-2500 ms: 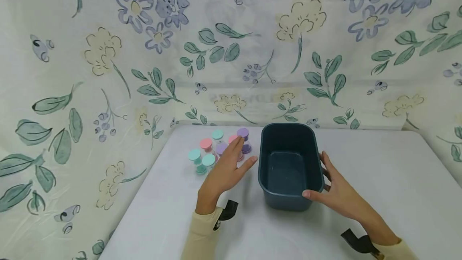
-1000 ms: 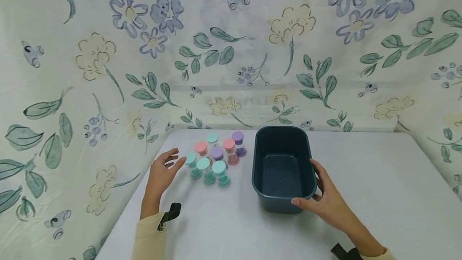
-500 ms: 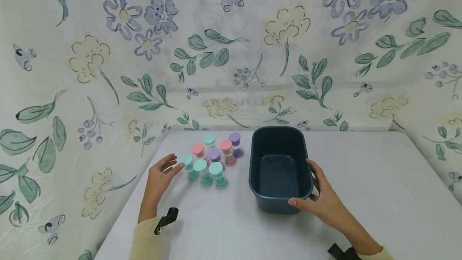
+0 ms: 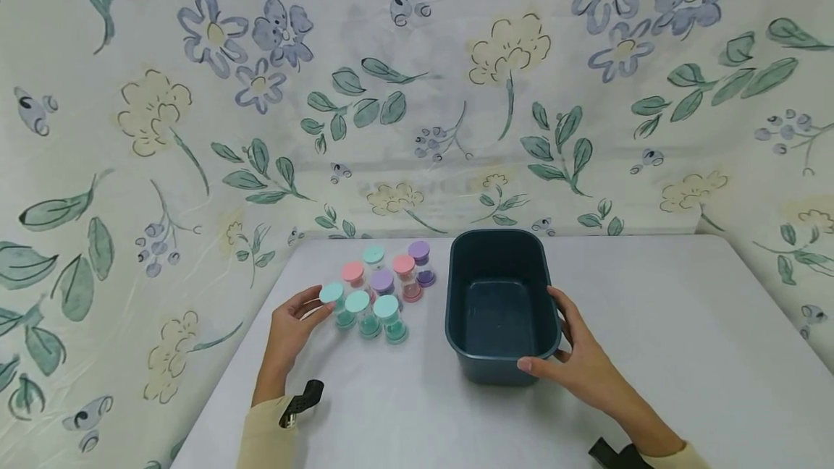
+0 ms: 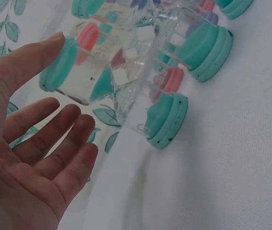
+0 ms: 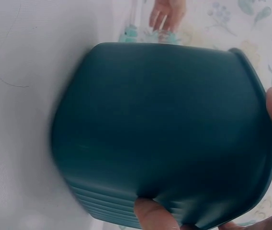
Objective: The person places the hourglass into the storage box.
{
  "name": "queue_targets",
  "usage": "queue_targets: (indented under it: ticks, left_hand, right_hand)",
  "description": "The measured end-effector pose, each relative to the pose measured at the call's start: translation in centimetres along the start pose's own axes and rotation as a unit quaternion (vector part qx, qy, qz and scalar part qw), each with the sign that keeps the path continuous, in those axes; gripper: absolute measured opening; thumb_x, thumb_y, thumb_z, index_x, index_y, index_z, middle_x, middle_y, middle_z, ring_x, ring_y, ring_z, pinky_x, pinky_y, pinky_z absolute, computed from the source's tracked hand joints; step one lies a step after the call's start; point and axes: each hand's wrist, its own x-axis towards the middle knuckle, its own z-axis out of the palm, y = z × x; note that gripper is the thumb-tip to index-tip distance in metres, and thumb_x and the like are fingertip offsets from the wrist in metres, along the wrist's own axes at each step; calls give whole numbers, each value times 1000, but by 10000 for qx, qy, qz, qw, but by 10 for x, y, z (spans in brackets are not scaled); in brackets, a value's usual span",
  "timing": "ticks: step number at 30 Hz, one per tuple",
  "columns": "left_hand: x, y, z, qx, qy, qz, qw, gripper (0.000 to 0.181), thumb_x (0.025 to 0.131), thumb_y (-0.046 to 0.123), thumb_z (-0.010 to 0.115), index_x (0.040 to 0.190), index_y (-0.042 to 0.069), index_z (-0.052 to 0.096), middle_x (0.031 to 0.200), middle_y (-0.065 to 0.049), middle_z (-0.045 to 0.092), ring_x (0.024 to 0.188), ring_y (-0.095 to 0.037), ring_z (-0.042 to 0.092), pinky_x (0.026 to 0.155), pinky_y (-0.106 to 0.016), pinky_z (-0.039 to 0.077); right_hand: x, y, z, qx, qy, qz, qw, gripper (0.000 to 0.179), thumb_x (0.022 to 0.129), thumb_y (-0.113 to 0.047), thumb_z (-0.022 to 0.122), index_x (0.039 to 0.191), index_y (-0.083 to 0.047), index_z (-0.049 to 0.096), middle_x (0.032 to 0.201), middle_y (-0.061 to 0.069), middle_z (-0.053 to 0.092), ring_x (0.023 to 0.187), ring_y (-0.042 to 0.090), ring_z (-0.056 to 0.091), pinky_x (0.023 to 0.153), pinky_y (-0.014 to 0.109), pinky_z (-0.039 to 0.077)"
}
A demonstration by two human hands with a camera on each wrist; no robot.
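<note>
Several small sand timers stand grouped on the white table, with teal, pink and purple caps. My left hand [image 4: 291, 324] is at the leftmost teal sand timer [image 4: 332, 293]. In the left wrist view the thumb lies over that timer's teal cap [image 5: 59, 67], while the other fingers are spread below it, loosely bent and apart from it. My right hand [image 4: 583, 357] holds a dark blue-green plastic bin [image 4: 502, 368] at its near right corner, thumb on the near rim and fingers along the right wall. The bin's inside shows bare.
Beside the leftmost timer stand two more teal ones [image 4: 368, 326], with pink [image 4: 404, 265], purple [image 4: 419, 250] and another teal-capped timer behind. A flower-patterned cloth [image 4: 430, 93] hangs behind and left of the white table [image 4: 651, 295].
My left hand has come from over the timers round to their left side, then closer to the leftmost teal one. The right hand keeps its hold on the bin; the whole view has shifted slightly.
</note>
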Motion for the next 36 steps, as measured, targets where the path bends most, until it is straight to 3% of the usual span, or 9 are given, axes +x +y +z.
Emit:
queue_targets:
  ticks: [4,7,21,23,26,30,36]
  left_hand:
    - [1,-4,3,-67,-12,44,10000,61,93,29,79,145,7,56,149,-12,58,115,4,60,91,-1,48]
    - [2,-4,4,-119,-21,35,9999,60,93,27,79,146,7,56,149,-12,58,108,12,56,92,-1,48]
    - [-1,-2,7,-16,407,24,9992,57,92,29,80,140,7,61,143,-13,63,104,11,57,86,-1,48]
    - [-1,-2,6,-145,595,24,9981,55,91,28,81,138,7,63,138,-9,65,103,11,58,86,-2,49]
    - [-2,0,4,-383,882,58,9953,54,90,27,82,136,6,65,124,8,69,102,10,60,85,-2,50]
    - [-3,6,0,-729,1043,128,9918,52,90,24,82,135,5,65,109,26,65,104,7,62,86,-3,52]
    - [-4,16,-4,-1168,1147,293,9861,49,92,19,80,136,4,63,111,21,67,105,2,64,86,-7,55]
  right_hand:
    - [0,0,0,7,4,6,10000,109,86,-29,84,165,-29,9,174,22,5,152,62,17,105,70,48]
    - [0,0,1,19,1,13,10000,109,86,-29,84,165,-30,9,174,21,5,152,62,18,105,70,48]
    - [0,0,2,28,36,15,10000,109,85,-29,84,165,-28,10,174,21,7,152,61,20,104,70,49]
    - [0,0,2,22,35,16,10000,109,85,-30,84,165,-28,10,174,21,7,152,61,20,104,70,49]
    - [0,0,2,17,31,28,10000,109,85,-30,84,165,-29,10,174,21,7,152,61,20,104,69,49]
    - [0,1,2,7,41,45,10000,109,85,-31,84,165,-29,10,174,21,6,152,61,20,104,70,48]
    - [0,2,2,-32,52,61,10000,110,85,-32,84,165,-30,9,174,20,6,153,60,19,105,70,47]
